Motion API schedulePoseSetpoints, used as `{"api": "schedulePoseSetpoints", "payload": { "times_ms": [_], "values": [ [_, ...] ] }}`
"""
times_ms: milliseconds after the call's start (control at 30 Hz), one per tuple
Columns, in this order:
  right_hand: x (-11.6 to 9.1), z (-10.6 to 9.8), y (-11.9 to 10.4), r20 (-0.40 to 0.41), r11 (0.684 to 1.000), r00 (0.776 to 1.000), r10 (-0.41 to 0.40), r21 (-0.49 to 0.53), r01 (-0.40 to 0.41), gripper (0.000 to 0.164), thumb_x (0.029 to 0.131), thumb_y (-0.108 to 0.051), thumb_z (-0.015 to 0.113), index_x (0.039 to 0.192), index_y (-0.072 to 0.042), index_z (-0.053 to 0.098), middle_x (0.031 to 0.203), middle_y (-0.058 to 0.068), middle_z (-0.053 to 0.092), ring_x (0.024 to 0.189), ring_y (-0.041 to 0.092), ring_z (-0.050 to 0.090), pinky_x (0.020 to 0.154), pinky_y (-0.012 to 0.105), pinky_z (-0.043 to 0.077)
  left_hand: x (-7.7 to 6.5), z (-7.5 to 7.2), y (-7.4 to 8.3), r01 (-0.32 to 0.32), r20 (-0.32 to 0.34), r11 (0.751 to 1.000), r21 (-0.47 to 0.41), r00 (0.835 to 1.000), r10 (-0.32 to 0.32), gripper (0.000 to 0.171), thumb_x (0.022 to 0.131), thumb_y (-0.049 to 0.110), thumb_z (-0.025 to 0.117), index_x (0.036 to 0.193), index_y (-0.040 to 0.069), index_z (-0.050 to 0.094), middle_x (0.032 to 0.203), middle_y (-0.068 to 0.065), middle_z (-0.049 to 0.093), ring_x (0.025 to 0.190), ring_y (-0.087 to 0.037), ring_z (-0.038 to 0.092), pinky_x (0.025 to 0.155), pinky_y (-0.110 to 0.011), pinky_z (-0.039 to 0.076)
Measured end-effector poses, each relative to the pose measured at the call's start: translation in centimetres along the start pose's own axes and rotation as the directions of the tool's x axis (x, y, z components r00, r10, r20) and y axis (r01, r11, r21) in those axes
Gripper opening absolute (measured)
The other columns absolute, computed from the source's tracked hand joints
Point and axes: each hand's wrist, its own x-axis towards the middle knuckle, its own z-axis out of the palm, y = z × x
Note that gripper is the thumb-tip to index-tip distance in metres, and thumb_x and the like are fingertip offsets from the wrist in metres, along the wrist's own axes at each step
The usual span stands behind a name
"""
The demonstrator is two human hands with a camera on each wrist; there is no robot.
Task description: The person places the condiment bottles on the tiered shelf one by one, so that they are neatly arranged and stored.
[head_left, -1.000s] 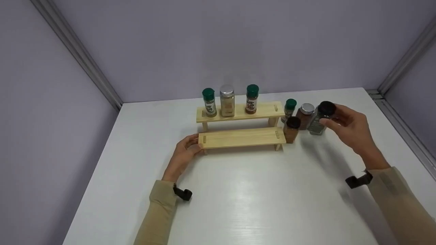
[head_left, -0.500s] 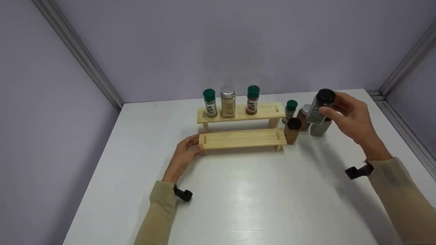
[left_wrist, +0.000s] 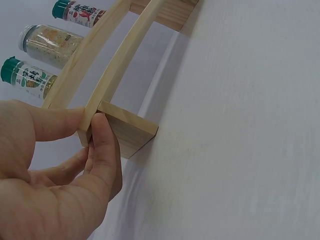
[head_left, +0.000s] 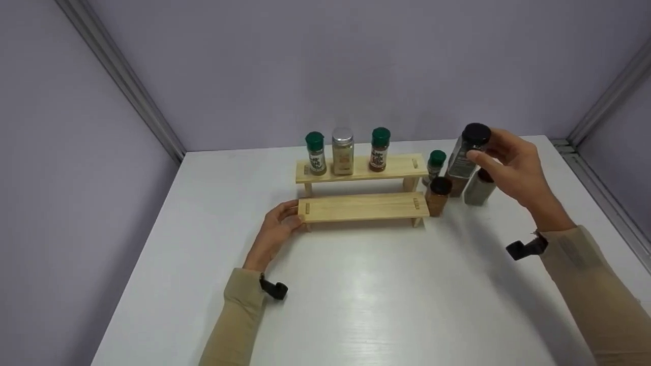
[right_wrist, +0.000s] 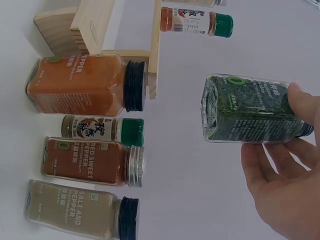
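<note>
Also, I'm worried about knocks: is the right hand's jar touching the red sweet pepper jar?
Apart. The right wrist view shows a plain gap between the green-flaked jar in the right hand and the red sweet pepper jar.

Open front, crowded right

The way lies open over the table [head_left: 376, 284] in front of the lower shelf [head_left: 363, 207] and along the table's left edge. The left hand [head_left: 275, 226] blocks that shelf's left end, the orange jar [right_wrist: 80, 87] its right. The green-capped jar [right_wrist: 95, 128], red jar [right_wrist: 82, 160] and beige jar [right_wrist: 72, 209] stand toward the table's right edge. The upper shelf [head_left: 400, 164] has room right of its rightmost jar [head_left: 379, 153].
</note>
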Motion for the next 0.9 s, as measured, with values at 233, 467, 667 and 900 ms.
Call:
{"api": "schedulePoseSetpoints", "payload": {
  "times_ms": [233,467,667,900],
  "values": [
    [0.7,1.4,-0.1,0.02,1.0,1.0,-0.004,0.007,0.004,0.045,0.103,-0.005,0.071,0.148,-0.004,0.062,0.127,-0.01,0.068,0.115,0.006,0.067,0.101,0.011,0.052,0.1,-0.1,0.0,0.01,0.004,1.0,0.008,1.0,-0.01,0.051,0.106,0.001,0.062,0.156,0.002,0.049,0.148,-0.021,0.055,0.132,-0.031,0.059,0.108,-0.039,0.057],
    [1.4,2.6,-0.2,0.039,0.999,0.999,-0.009,0.04,0.008,0.047,0.104,-0.005,0.07,0.149,-0.003,0.06,0.13,-0.011,0.067,0.117,0.005,0.066,0.102,0.012,0.052,0.1,-0.2,-0.2,-0.004,0.016,1.0,-0.011,1.0,0.004,0.053,0.106,0.0,0.061,0.157,0.001,0.047,0.148,-0.023,0.054,0.131,-0.032,0.059,0.11,-0.042,0.056],
    [2.2,3.6,-0.4,0.055,0.998,0.998,-0.021,0.055,0.018,0.047,0.104,-0.006,0.069,0.15,-0.004,0.06,0.133,-0.007,0.067,0.118,0.006,0.065,0.102,0.013,0.052,0.2,-0.1,-0.1,0.0,0.011,1.0,0.004,1.0,0.0,0.052,0.106,0.0,0.061,0.156,0.002,0.048,0.147,-0.022,0.055,0.129,-0.031,0.06,0.106,-0.04,0.058],
    [3.2,4.9,-0.3,0.072,0.998,0.997,-0.026,0.064,0.021,0.047,0.106,-0.008,0.067,0.152,-0.004,0.058,0.136,0.001,0.067,0.119,0.005,0.065,0.104,0.015,0.052,0.1,-0.2,0.0,0.015,-0.003,1.0,0.003,1.0,-0.015,0.052,0.106,-0.001,0.062,0.156,0.002,0.049,0.147,-0.021,0.055,0.129,-0.031,0.059,0.105,-0.04,0.059]
  ]
}}
